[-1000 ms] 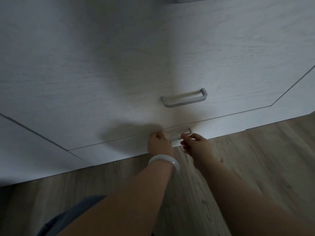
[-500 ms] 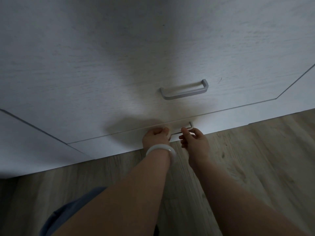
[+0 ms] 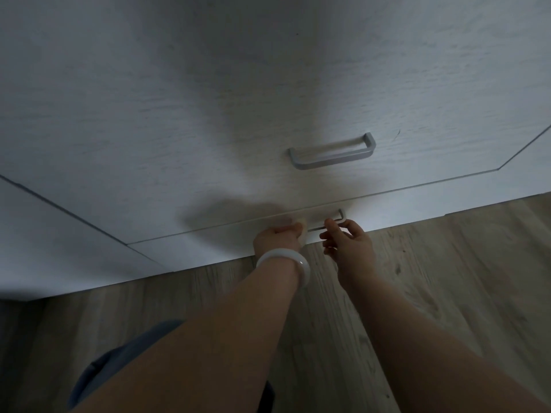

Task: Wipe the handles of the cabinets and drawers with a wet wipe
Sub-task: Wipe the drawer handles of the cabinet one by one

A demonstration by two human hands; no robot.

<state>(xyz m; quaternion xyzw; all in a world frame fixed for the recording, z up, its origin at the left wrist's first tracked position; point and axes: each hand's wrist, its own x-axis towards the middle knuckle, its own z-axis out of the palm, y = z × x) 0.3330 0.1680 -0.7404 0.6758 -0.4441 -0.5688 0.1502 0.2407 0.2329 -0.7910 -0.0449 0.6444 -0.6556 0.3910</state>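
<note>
Low on the cabinet front, just above the floor [image 3: 447, 278], the bottom handle [image 3: 328, 223] is worked by both hands. At the left of the pair, the left hand [image 3: 275, 238], with a pale bangle [image 3: 283, 265] on its wrist, is curled at the left end of the handle; something pale, judged to be the wipe [image 3: 301, 234], is seen bunched at its fingertips, though dimness and blur leave that uncertain. What is held inside the fist cannot be told for sure. Between the hands a short bare stretch of the bar is seen, its long axis running left to right and rising a little toward the right post. At the right, the right hand [image 3: 347, 242] is held with loosely bent fingers, its forefinger tip set at or just under the bar; no closed grip on it is shown. From the left hand the unwiped length is judged to lie to the right, along the bar, so a rightward slide is called for, and the right hand stands in that path. Above and slightly right, well apart, the upper handle [image 3: 332, 152] is left untouched, nearer to the right hand than to the left
</note>
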